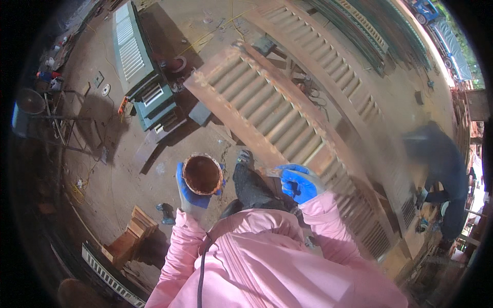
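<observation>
left gloved hand point(193, 198) clasps a brown-filled tub point(201, 192); right gloved hand point(300, 184), closed on a thin flat tool point(270, 172), is nearer the louvered shutter point(285, 129); it lies just beyond, long axis slanting far-left to near-right

The left hand point(193, 197) holds a brown-filled tub point(204, 193). The right hand point(301, 185) grips a flat tool point(271, 172) near a louvred shutter point(268, 109).

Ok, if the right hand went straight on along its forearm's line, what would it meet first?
The right hand would probably meet the brown louvred panel first, though the depth between them is unclear.
</observation>
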Tool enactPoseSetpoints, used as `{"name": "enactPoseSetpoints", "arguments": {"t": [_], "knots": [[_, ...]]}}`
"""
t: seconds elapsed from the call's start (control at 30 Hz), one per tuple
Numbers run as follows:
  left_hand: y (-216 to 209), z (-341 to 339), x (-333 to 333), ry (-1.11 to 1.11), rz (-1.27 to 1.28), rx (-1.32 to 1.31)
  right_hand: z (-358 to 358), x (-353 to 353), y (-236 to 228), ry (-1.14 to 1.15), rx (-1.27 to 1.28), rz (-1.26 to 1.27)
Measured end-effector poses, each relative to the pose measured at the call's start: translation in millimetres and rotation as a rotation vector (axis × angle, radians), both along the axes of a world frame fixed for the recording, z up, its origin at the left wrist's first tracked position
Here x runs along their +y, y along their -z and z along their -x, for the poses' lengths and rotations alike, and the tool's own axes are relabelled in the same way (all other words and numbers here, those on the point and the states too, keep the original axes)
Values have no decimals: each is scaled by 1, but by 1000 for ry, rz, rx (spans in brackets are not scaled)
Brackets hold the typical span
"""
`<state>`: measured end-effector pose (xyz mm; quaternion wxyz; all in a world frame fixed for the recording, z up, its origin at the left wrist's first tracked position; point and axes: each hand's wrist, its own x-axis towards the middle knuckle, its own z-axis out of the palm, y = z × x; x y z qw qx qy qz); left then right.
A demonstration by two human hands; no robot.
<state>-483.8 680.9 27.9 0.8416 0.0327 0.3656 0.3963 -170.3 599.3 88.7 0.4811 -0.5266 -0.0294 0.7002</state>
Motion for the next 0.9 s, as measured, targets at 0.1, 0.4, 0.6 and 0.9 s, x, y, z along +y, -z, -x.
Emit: {"name": "enactPoseSetpoints", "arguments": {"t": [0.1,0.4,0.6,0.9], "knots": [[31,14,31,-83,5,79,-3,47,6,-8,-52,32],[52,55,83,-89,-197,215,-1,183,22,-110,34,-151],[99,110,143,-112,72,-79,58,227,31,107,-64,-68],[177,230,231,464,-88,179,143,217,94,637,-44,-99]]}}
